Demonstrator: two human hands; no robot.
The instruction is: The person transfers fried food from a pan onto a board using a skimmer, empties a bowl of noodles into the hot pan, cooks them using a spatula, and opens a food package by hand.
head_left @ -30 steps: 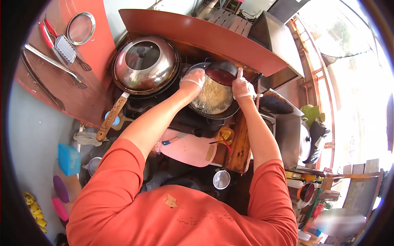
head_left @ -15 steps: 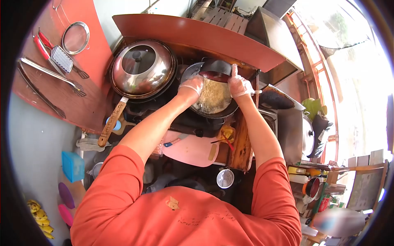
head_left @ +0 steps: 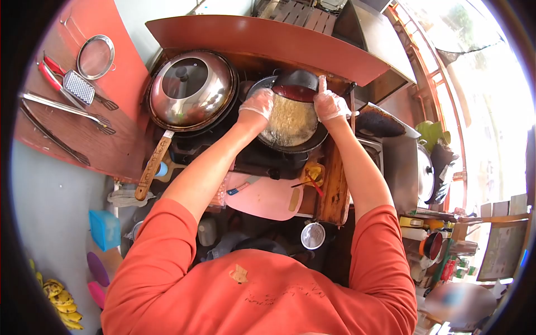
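Plastic covers both hands in my head view, clear and loose. Between them a dark bowl (head_left: 295, 82) tilts above the far part of a black pan (head_left: 296, 149), where a pale, lumpy mass (head_left: 289, 121) lies. My right hand (head_left: 330, 106) grips the bowl's edge, one digit upright along its side, the others curled. The left hand (head_left: 258, 104) is at the opposite edge, fingers bent; their tips are hidden, so I cannot tell whether they pinch it.

I judge the bowl stiff and fairly light, slick under thin film (wet or oily plastic slides easily). I would take it by opposite rims, thumbs outside, wrists clear of the pan. The mass looks soft and loose, likely apt to crumble or smear, and poor to grip directly.
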